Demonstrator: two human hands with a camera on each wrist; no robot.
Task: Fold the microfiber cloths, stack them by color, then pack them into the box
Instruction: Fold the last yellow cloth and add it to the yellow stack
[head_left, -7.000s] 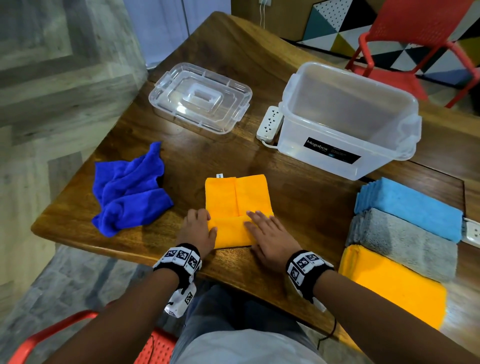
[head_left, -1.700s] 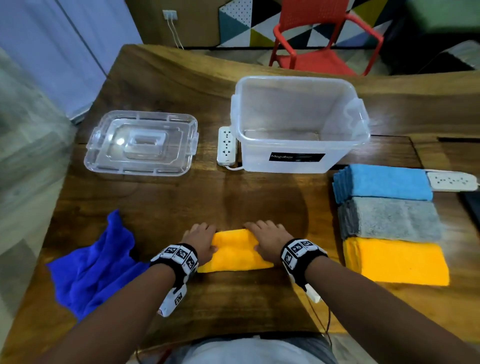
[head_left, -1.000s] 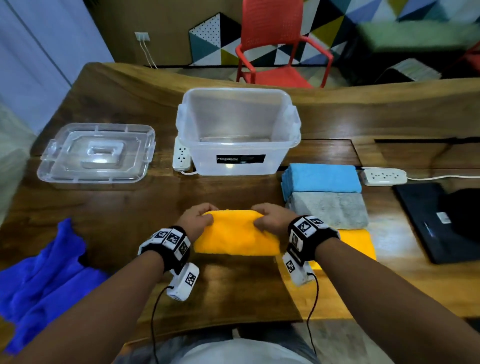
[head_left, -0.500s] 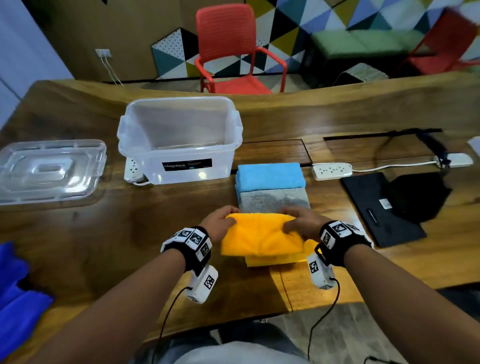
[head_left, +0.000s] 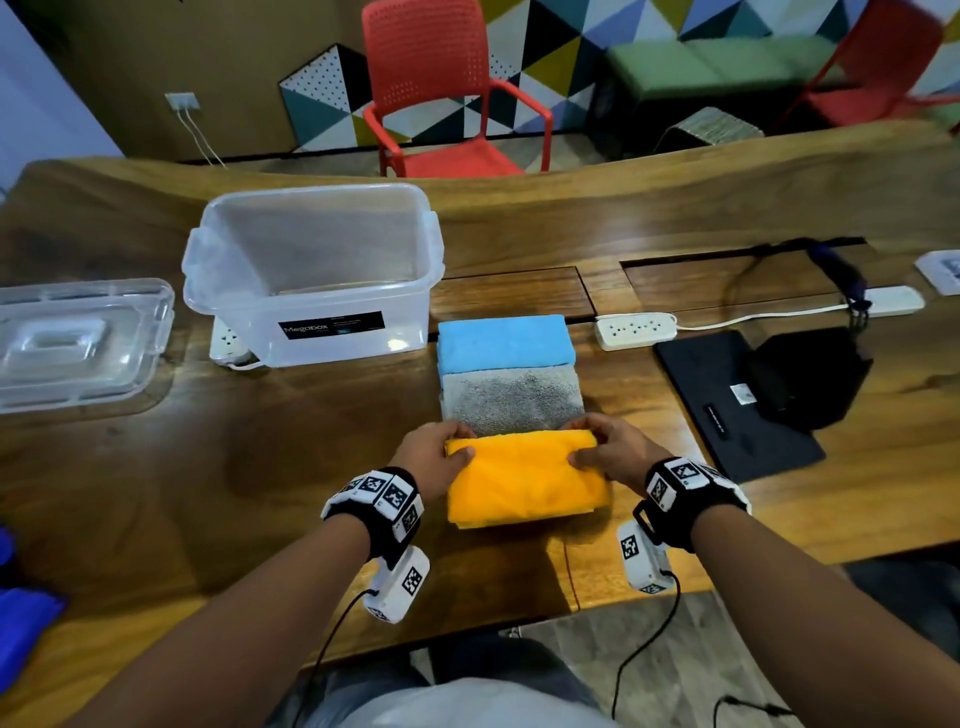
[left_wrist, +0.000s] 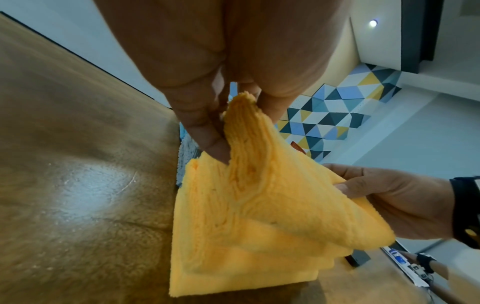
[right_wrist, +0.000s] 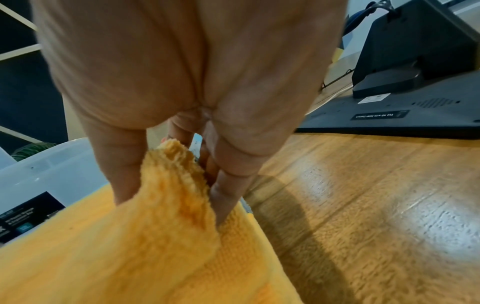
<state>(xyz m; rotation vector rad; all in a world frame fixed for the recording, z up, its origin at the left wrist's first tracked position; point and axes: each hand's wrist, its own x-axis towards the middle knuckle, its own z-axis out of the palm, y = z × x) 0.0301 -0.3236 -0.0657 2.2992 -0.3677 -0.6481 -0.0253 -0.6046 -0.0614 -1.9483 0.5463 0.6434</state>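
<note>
The left hand (head_left: 435, 457) is pinching the left far corner of a folded orange cloth (head_left: 522, 473), thumb on top and fingers curled beneath, while the right hand (head_left: 610, 453) is pinching the right far corner the same way. The cloth is hanging between them, its near part lying on the orange stack (left_wrist: 233, 273) close to the table's near edge (head_left: 519, 618). Bare wood is lying open to the left of the stack, as far as the clear lid (head_left: 78, 343) and a rumpled dark blue cloth (head_left: 21, 623) at the left border. Just beyond the hands, the grey stack (head_left: 511, 400) and light blue stack (head_left: 505, 343) are sitting edge to edge in a row. The open clear box (head_left: 311, 280) is standing just left of the blue stack. To the right, a power strip (head_left: 636, 330) and a black laptop (head_left: 737, 405) are crowding that side.
</note>
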